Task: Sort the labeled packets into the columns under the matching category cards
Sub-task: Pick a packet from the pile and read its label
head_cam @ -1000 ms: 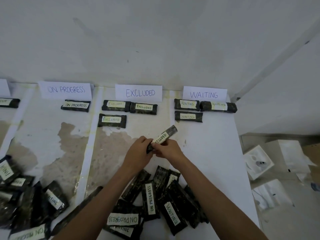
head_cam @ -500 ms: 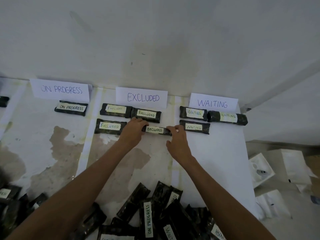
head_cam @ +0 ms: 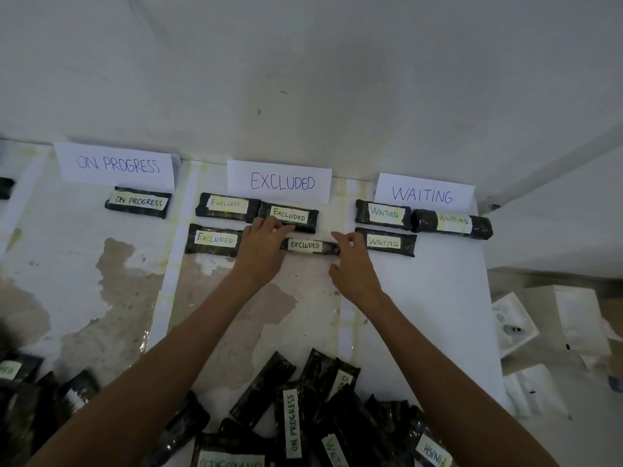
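A dark packet labeled EXCLUDED [head_cam: 308, 246] lies on the table in the second row under the EXCLUDED card [head_cam: 281, 182]. My left hand [head_cam: 261, 252] holds its left end and my right hand [head_cam: 350, 264] pinches its right end. Three other EXCLUDED packets [head_cam: 226, 206] lie beside it. Under the WAITING card [head_cam: 423, 193] lie three WAITING packets [head_cam: 384, 243]. One packet [head_cam: 139, 202] sits under the ON PROGRESS card [head_cam: 116, 163].
A heap of unsorted labeled packets [head_cam: 293, 416] lies near the table's front edge, with more at the front left [head_cam: 40, 399]. White boxes and foam [head_cam: 553, 325] sit on the floor past the table's right edge. A wall rises behind the cards.
Both hands carried the EXCLUDED packet from above the heap up to the EXCLUDED column and set it down in the second row; since half a second ago they barely moved.
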{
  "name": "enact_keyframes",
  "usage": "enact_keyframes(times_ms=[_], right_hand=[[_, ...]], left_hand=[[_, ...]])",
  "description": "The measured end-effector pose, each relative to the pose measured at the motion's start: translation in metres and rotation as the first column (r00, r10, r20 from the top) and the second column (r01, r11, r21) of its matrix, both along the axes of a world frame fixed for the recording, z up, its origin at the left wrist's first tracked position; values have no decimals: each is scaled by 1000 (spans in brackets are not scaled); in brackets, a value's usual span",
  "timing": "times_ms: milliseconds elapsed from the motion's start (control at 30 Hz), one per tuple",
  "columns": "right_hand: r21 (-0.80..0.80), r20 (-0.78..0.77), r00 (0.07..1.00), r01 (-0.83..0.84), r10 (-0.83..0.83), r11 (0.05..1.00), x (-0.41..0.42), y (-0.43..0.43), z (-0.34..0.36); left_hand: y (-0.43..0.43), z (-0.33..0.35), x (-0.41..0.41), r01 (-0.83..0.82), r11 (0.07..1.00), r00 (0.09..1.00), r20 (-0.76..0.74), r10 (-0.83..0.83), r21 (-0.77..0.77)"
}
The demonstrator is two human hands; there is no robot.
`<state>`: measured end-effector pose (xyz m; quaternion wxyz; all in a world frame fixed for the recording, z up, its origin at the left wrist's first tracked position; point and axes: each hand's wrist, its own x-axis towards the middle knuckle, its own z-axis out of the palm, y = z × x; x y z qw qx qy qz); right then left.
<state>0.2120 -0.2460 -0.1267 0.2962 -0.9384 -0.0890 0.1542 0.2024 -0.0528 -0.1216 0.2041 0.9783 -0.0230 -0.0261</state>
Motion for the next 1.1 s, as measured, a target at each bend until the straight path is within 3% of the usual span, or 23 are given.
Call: enact_keyframes(times_ms=[233,467,567,700,867,1100], right_hand=[[-71,-90,992,-95,88,993,-39,-17,32],[-142,-321,924,-263,207,954,-104,-27,45],[-202,-350,911,-300,217,932,-135,-23,39],[-201,-194,973,-167,127,965,-175,-4,35],[-202,-263,964,-83,28,976,-227,33,26],[-335,-159,979,66,-125,940,-242,60,27]], left_hand=[[-16,25,-60,36,998,999,27,-35,-53],[-26,12,-140,68,990,978,-187,-90,-122],[-28,3,-172,89,985,957,-260,-125,-148],[-23,2,-202,124,978,938,-303,-171,-167],[-14,7,-226,87,957,925,-333,-181,-278],[-3,21,-245,8,902,895,-399,-199,-432]])
